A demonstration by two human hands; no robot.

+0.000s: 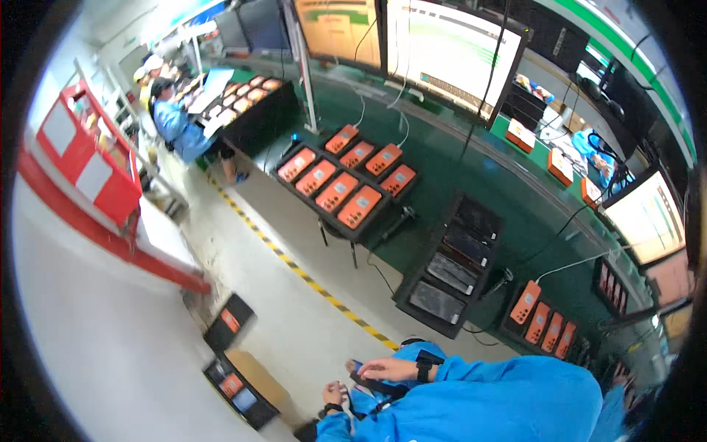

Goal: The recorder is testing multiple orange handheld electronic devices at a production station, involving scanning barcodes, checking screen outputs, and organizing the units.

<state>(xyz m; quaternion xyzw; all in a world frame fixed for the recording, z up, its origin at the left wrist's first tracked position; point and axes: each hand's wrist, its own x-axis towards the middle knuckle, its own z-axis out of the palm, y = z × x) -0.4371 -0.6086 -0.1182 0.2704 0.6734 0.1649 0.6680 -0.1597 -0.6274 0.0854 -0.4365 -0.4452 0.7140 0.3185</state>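
Low in the view, my left hand (334, 393) is curled closed, with a dark band at its wrist. What it holds, if anything, is too small to make out; a pale strip shows beside it. My right hand (390, 369) reaches in from the right in a blue sleeve, a black band on its wrist. Its fingers are stretched out over a black strap-like thing (381, 387) in front of my body, next to a small dark-blue patch. Both hands are away from the bench, near my lap. The nearest bench item is a black tray (399, 297) of dark phones.
Black trays of orange phones (336, 191) stand on the green bench (434, 184), some with white cables. Monitors (449, 55) rise behind. Two black boxes (228, 323) sit on the floor at left, near a yellow-black floor stripe (324, 296). Co-workers (177, 121) are at the far left.
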